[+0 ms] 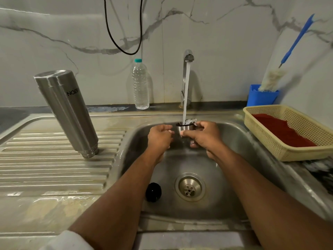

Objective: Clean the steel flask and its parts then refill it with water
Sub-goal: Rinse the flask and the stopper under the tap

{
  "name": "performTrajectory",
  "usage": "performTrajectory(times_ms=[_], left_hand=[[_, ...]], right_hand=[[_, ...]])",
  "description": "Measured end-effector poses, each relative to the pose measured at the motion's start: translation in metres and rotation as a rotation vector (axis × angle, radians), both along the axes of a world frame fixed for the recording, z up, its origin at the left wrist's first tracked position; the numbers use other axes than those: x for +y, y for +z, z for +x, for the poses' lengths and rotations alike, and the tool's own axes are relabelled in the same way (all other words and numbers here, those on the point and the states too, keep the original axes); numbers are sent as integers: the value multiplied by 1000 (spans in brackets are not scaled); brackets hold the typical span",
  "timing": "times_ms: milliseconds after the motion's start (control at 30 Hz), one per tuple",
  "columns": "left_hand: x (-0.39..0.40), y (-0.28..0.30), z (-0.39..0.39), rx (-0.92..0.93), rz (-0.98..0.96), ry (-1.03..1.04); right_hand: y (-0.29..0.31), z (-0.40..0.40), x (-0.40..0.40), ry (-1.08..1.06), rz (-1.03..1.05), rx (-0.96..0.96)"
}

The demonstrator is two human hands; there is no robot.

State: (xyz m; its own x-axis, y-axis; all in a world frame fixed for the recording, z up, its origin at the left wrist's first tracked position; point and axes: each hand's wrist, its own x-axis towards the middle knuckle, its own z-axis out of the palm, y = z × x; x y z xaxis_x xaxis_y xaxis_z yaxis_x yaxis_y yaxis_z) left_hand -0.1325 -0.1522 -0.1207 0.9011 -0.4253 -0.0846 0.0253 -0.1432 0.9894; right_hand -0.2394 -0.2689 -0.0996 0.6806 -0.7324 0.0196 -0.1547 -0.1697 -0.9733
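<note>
Right hand [201, 137] pinches cap [185, 128] mouth-up under tap stream [186, 91]. Left hand [160, 136] just beside, loosely curled, holding nothing. Flask [66, 112] upside down, well left on drainboard [54, 168], nearer left hand. Stopper [153, 192] below hands in sink [243, 141].

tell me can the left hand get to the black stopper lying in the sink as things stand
Probably yes. The left hand holds nothing, and the black stopper lies uncovered on the sink floor just below it, beside the left forearm; nothing sits between them.
</note>
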Motion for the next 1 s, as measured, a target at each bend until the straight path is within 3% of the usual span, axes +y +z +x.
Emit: performTrajectory(times_ms=[233, 367, 467, 533, 667, 1000], left_hand=[[2, 0, 1, -52, 18, -34], [2, -2, -1, -246, 150, -254], [2, -4, -8, -489, 268, -410], [3, -5, -9, -596, 320, -422], [6, -3, -9, -632, 338, -405], [6, -3, -5, -612, 191, -178]], right_hand=[[6, -13, -8, 21, -28, 207], [10, -17, -9, 66, -8, 240], [9, -14, -11, 108, -136, 321], [8, -12, -12, 108, -225, 363], [13, -12, -9, 87, -289, 389], [10, -2, 1, 91, -354, 59]])
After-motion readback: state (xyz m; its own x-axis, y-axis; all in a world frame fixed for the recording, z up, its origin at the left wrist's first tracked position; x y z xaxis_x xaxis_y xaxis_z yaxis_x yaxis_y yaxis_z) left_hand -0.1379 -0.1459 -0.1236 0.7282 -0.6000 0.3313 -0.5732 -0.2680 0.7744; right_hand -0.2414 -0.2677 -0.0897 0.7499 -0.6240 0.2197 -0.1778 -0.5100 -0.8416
